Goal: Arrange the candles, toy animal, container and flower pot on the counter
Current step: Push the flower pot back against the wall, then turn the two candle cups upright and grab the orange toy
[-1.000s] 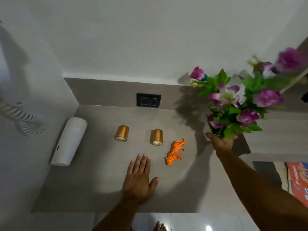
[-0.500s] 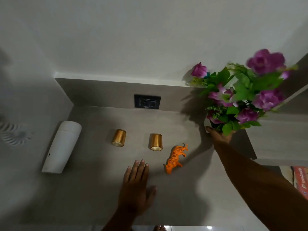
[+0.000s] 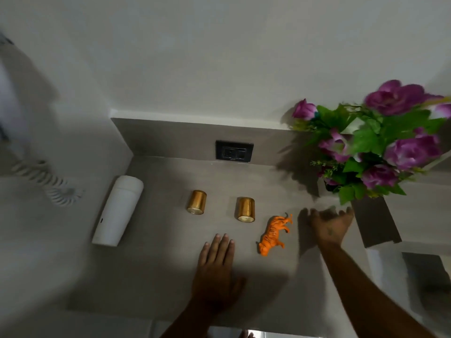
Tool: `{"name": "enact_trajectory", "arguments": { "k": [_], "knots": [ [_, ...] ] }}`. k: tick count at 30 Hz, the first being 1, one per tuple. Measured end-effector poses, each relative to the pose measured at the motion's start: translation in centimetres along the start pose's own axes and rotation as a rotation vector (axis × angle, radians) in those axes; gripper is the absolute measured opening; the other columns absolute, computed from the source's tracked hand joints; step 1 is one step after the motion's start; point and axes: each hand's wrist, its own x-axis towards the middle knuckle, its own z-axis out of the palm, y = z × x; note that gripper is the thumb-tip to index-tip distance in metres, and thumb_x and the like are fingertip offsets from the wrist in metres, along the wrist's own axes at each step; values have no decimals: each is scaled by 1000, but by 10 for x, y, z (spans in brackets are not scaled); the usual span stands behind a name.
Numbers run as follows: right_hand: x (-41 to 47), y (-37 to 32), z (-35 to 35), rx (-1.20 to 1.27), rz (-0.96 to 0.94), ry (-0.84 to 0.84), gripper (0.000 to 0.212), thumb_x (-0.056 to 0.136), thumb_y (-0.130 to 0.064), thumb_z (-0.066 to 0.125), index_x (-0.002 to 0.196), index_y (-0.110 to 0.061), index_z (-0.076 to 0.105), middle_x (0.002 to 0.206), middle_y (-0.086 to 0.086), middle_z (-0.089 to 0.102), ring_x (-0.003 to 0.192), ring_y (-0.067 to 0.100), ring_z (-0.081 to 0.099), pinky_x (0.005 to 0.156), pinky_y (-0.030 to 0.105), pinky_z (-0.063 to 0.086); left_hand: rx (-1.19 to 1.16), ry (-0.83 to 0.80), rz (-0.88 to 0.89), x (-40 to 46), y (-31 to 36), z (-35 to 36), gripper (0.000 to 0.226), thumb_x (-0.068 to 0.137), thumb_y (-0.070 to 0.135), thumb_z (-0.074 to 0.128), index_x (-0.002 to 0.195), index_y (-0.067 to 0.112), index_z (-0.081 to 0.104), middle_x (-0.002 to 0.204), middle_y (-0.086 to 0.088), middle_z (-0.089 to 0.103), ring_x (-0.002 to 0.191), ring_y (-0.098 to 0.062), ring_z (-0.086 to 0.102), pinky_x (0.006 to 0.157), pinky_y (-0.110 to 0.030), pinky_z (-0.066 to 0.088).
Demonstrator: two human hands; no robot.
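Observation:
Two gold candles, one on the left (image 3: 196, 202) and one on the right (image 3: 246, 209), stand side by side on the grey counter (image 3: 170, 264). An orange toy tiger (image 3: 274, 234) stands just right of them. A tall white container (image 3: 117, 211) stands at the counter's left end. The flower pot (image 3: 373, 145), with purple flowers and green leaves, stands at the back right; the pot itself is mostly hidden by foliage. My right hand (image 3: 330, 224) hovers open just below the flowers, apart from them. My left hand (image 3: 216, 272) rests flat on the counter in front of the candles.
A black wall socket (image 3: 234, 151) sits in the backsplash behind the candles. A coiled white cord (image 3: 46, 184) hangs on the left wall. A lower step of the counter (image 3: 375, 220) lies at the right.
My right hand has let go of the flower pot, which now stands at the back right, and has drawn back toward me with fingers spread. My left hand stays flat.

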Motion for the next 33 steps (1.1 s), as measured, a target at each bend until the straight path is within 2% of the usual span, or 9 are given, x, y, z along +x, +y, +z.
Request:
{"name": "enact_trajectory", "arguments": {
  "k": [4, 7, 9, 12, 15, 18, 23, 29, 33],
  "knots": [
    [-69, -8, 17, -143, -452, -178, 62, 84, -17, 69, 137, -6, 39, 135, 15, 42, 120, 29, 48, 100, 36, 41, -64, 73, -89, 1, -1, -6, 80, 97, 68, 32, 159, 18, 16, 168, 0, 9, 155, -21, 13, 128, -44, 10],
    [-103, -34, 46, -219, -616, -376, 58, 83, -32, 70, 131, -16, 42, 130, 4, 40, 114, 18, 47, 95, 29, 41, -102, 206, -279, 20, -5, -31, 79, 95, 63, 38, 156, 16, 19, 165, -8, 23, 151, -27, 22, 125, -52, 19],
    [-114, -50, 68, -316, -581, -430, 63, 78, -41, 74, 127, -18, 42, 126, 4, 40, 109, 18, 47, 89, 29, 44, -92, 283, -392, 42, -11, -53, 78, 93, 58, 46, 153, 12, 26, 161, -14, 29, 148, -32, 28, 123, -55, 23],
    [-119, -68, 97, -597, -467, -469, 71, 71, -53, 75, 121, -16, 42, 122, 8, 43, 106, 26, 50, 84, 39, 51, -104, 267, -511, 75, -26, -81, 85, 89, 52, 61, 153, 9, 24, 161, -17, 28, 148, -35, 28, 122, -51, 25],
    [-116, -71, 112, -837, -360, -527, 73, 66, -36, 83, 118, -15, 36, 118, 12, 42, 104, 34, 53, 82, 45, 53, -123, 226, -535, 95, -35, -90, 82, 86, 47, 70, 147, 11, 28, 156, -16, 32, 143, -33, 35, 117, -44, 35],
    [-108, -67, 121, -783, -312, -565, 57, 76, -17, 73, 117, -13, 34, 119, 15, 40, 100, 40, 59, 79, 49, 54, -179, 190, -545, 104, -41, -90, 67, 88, 40, 71, 138, 13, 37, 148, -13, 40, 132, -29, 47, 108, -39, 45],
    [-77, -78, 127, -716, -373, -576, 39, 84, -27, 66, 117, -14, 50, 117, 12, 49, 103, 38, 56, 80, 43, 52, -258, 219, -465, 120, -52, -103, 50, 88, 27, 68, 134, 18, 48, 141, -8, 45, 127, -27, 47, 103, -36, 46],
    [-42, -99, 147, -528, -239, -521, 46, 75, -30, 79, 112, -13, 59, 110, 11, 64, 100, 32, 61, 87, 43, 53, -326, 229, -376, 161, -76, -126, 45, 82, 30, 75, 124, 19, 63, 126, -6, 60, 120, -26, 52, 97, -34, 46],
    [-30, -95, 163, -430, -110, -504, 50, 73, -29, 82, 116, -16, 60, 110, 6, 65, 100, 26, 61, 92, 42, 53, -375, 262, -397, 185, -82, -130, 32, 76, 29, 79, 101, 15, 66, 108, -8, 66, 103, -26, 58, 84, -31, 47]
  ]
}}
